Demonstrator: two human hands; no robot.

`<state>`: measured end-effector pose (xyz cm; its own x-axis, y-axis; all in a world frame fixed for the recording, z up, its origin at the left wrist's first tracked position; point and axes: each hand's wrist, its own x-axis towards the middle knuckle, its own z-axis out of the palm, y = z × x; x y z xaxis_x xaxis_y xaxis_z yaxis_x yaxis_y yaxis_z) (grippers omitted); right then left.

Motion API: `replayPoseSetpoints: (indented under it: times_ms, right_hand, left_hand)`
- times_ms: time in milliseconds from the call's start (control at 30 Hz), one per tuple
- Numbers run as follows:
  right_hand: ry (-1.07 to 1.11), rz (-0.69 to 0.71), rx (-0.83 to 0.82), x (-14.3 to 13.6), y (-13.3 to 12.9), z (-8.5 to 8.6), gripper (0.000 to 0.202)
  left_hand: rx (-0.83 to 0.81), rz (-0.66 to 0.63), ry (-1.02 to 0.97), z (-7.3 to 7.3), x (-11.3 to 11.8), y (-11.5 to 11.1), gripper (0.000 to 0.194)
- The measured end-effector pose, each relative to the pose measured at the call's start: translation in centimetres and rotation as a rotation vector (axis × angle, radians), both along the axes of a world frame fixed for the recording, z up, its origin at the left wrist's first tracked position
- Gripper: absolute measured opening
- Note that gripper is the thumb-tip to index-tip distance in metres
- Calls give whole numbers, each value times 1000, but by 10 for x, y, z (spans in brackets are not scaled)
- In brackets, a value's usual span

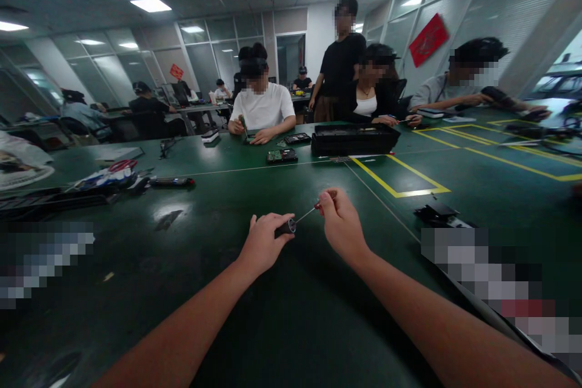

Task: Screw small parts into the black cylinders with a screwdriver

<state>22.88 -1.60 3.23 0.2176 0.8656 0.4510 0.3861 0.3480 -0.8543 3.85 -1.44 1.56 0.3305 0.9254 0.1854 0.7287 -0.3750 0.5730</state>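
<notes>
In the middle of the head view, my left hand grips a small dark cylindrical part with a pale ring at its end, between thumb and fingers. My right hand is closed on the reddish handle of a thin-shafted screwdriver. The shaft slants down to the left, and its tip meets the ringed end of the cylinder; whether it goes inside I cannot tell. Fingers cover most of the handle. Both hands are above the green table.
A long black case and an opened device with a green circuit board lie across the table. A dark pen-like tool and a cable pile are left. Black equipment lies right. Several people sit or stand beyond.
</notes>
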Motion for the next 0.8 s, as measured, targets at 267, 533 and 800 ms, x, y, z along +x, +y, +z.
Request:
replayPoseSetpoints:
  times_ms: [267,533,800]
  right_hand:
    - [-201,27,34,1,-4,4,22]
    - [-321,-86,19,4,-3,7,22]
    - [-223,-96,45,7,-4,9,24]
  left_hand:
    - [-4,-70,21,-2,5,1,46]
    - [-6,-51,-1,0,4,3,43]
    - [-62,48,-435,10,0,3,37]
